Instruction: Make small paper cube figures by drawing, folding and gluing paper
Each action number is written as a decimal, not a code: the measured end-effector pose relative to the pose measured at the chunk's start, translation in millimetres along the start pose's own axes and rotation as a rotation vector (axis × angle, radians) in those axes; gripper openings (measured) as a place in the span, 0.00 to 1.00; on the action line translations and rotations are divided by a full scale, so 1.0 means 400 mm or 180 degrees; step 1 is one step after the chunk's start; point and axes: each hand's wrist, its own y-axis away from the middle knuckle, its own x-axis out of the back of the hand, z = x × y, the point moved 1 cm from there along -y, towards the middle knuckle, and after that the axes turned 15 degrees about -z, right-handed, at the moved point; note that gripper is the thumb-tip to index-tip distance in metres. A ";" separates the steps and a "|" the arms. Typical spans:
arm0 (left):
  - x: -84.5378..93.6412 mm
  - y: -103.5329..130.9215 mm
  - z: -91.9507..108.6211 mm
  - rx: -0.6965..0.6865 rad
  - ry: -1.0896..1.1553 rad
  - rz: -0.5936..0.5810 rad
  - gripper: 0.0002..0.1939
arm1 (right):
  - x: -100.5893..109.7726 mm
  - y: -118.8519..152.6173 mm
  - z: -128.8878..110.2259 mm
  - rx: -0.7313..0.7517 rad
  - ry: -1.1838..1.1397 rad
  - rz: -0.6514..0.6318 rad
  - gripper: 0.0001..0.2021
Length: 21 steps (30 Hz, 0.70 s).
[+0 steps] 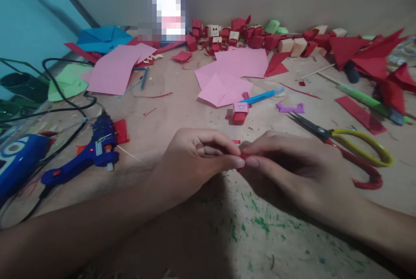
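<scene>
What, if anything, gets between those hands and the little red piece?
Nothing visible: the left hand and right hand pinch the red piece directly. The small figure with a drawn face stands beyond them, not in between.

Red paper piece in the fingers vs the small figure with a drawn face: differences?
Pose: the red paper piece is pinched between the fingertips of the left hand and right hand; the small figure stands on the table, untouched.
Look: the piece shows only red; the figure has a pink top with a face above a red body.
Visibility: fingers hide most of the piece; the figure's front is in plain view.
Shared: both show red.
</scene>
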 end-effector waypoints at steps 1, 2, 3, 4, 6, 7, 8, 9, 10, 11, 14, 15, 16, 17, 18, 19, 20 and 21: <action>0.000 -0.001 0.001 0.0011 -0.0011 -0.0008 0.05 | 0.000 0.000 0.001 0.0023 -0.0028 -0.0024 0.05; 0.001 -0.001 0.002 0.0012 -0.0034 -0.0040 0.05 | 0.001 -0.001 0.001 0.0047 -0.0045 -0.0028 0.05; 0.001 -0.002 0.003 0.0006 -0.0051 -0.0081 0.04 | 0.001 -0.002 0.002 0.0061 -0.0061 -0.0039 0.06; 0.002 -0.002 0.004 0.0003 -0.0054 -0.0115 0.04 | 0.002 -0.003 0.002 0.0082 -0.0082 -0.0050 0.06; 0.002 -0.001 0.005 0.0034 -0.0041 -0.0136 0.04 | 0.004 -0.005 0.003 0.0136 -0.0147 -0.0095 0.05; 0.002 -0.001 0.006 0.0057 -0.0023 -0.0124 0.03 | 0.005 -0.006 0.003 0.0160 -0.0186 -0.0126 0.05; 0.002 0.000 0.006 0.0080 0.0004 -0.0101 0.03 | 0.005 -0.007 0.002 0.0161 -0.0223 -0.0155 0.04; 0.002 0.001 0.006 0.0103 0.0030 -0.0085 0.04 | 0.006 -0.007 0.002 0.0138 -0.0249 -0.0162 0.04; 0.001 0.001 0.006 0.0120 0.0053 -0.0077 0.04 | 0.006 -0.007 0.002 0.0109 -0.0264 -0.0150 0.04; 0.000 0.001 0.007 0.0134 0.0077 -0.0083 0.04 | 0.006 -0.006 0.002 0.0064 -0.0274 -0.0146 0.04; -0.002 -0.002 0.009 0.0168 0.0187 -0.0163 0.04 | 0.005 0.000 0.002 -0.0033 -0.0317 -0.0159 0.06; -0.002 -0.003 0.010 0.0156 0.0224 -0.0204 0.04 | 0.005 0.001 0.001 -0.0043 -0.0323 -0.0186 0.07; -0.002 -0.004 0.011 0.0142 0.0251 -0.0248 0.04 | 0.005 0.002 0.001 -0.0042 -0.0320 -0.0223 0.08; -0.002 -0.004 0.012 0.0131 0.0260 -0.0297 0.03 | 0.005 0.003 -0.001 -0.0040 -0.0306 -0.0260 0.09; -0.001 -0.004 0.013 0.0122 0.0250 -0.0345 0.03 | 0.006 0.003 -0.002 -0.0032 -0.0285 -0.0291 0.09; -0.001 -0.004 0.014 0.0120 0.0221 -0.0392 0.02 | 0.006 0.003 -0.004 -0.0014 -0.0262 -0.0311 0.09; -0.001 -0.004 0.014 0.0123 0.0185 -0.0426 0.02 | 0.006 0.002 -0.006 0.0001 -0.0236 -0.0314 0.09; -0.001 -0.004 0.015 0.0127 0.0149 -0.0445 0.02 | 0.006 0.002 -0.007 0.0019 -0.0208 -0.0296 0.08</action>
